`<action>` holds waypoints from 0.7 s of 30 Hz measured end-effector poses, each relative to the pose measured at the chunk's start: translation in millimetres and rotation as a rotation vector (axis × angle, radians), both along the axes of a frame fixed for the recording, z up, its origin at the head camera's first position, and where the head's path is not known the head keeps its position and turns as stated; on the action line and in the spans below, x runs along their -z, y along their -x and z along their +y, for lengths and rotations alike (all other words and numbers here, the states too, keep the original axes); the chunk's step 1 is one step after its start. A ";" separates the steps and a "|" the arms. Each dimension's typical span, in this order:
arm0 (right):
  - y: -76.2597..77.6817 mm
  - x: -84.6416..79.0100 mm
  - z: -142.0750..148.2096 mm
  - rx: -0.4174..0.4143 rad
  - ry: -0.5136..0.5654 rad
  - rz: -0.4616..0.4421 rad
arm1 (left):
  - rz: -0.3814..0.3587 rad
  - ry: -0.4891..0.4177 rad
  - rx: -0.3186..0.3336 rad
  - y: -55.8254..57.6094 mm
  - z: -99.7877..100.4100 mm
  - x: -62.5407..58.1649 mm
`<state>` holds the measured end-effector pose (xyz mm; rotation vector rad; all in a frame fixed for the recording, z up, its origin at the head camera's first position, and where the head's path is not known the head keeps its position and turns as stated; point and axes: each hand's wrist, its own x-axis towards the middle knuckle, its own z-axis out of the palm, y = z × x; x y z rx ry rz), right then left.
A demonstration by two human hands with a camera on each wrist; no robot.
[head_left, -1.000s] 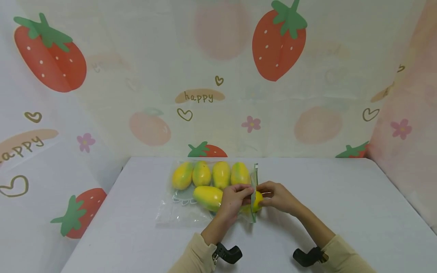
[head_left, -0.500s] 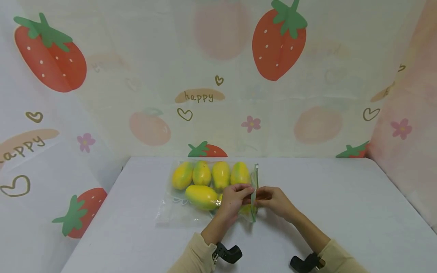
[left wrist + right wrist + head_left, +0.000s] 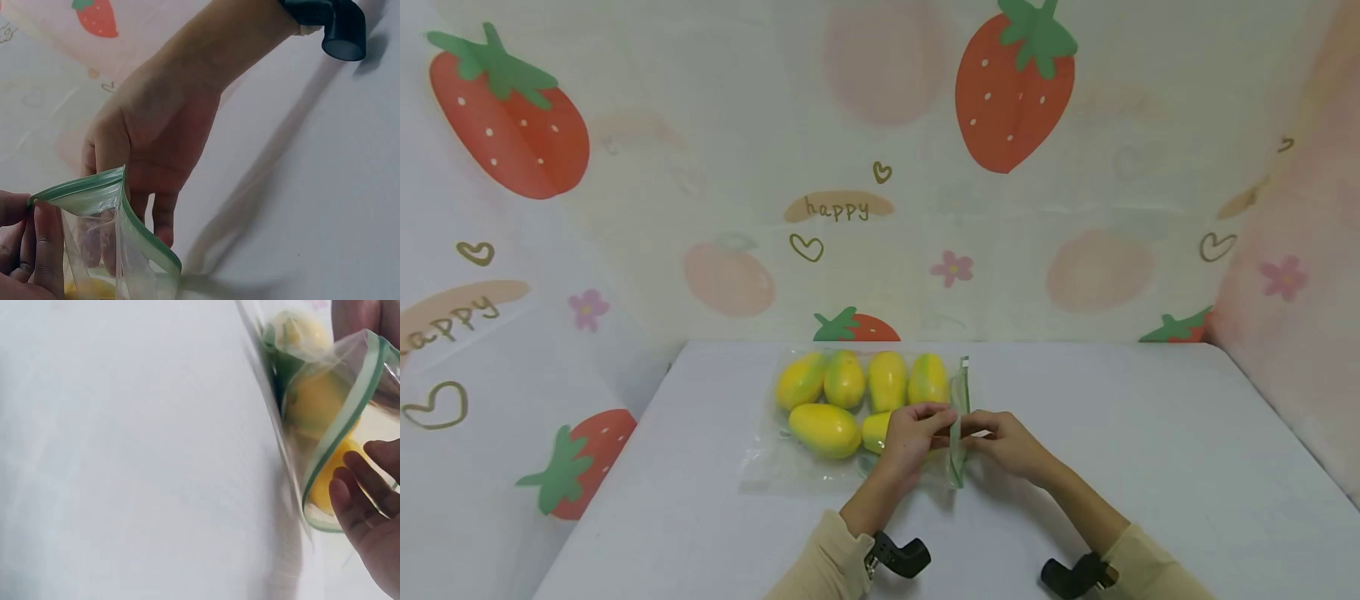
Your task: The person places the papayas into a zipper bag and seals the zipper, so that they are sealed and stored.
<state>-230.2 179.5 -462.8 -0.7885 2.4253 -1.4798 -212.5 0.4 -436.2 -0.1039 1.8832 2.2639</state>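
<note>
A clear zip bag [image 3: 957, 467] with a green-edged mouth lies on its side, the mouth facing right. Inside, several yellow-green mangoes [image 3: 888, 382] form a back row. In front of them lies another mango [image 3: 824, 431], and one more is partly hidden behind my left hand [image 3: 907, 450]. That hand pinches the upper lip of the mouth and holds it raised. My right hand [image 3: 1017, 451] is at the opening, its fingers extended inside the mouth. In the right wrist view, a yellow mango [image 3: 322, 489] sits just inside the green rim, right by the right fingertips.
The bag lies on a white-covered table [image 3: 1150, 433], toward its back edge. Behind stands a cloth backdrop [image 3: 1000, 225] printed with strawberries, continuing along both sides. Black wrist cameras [image 3: 901, 556] sit at both cuffs.
The front mango has shifted left inside the bag, and another has moved in behind it. My right fingers have pushed from outside the mouth into it; my left hand has stayed put.
</note>
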 end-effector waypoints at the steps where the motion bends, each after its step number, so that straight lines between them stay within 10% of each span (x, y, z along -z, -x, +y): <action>1: 0.0 -1.3 2.0 0.015 -0.006 0.000 | -0.001 0.000 0.004 -0.3 0.0 0.2; 21: 12.1 -11.3 31.2 0.117 -0.062 -0.103 | -0.045 0.025 0.005 2.1 1.3 0.8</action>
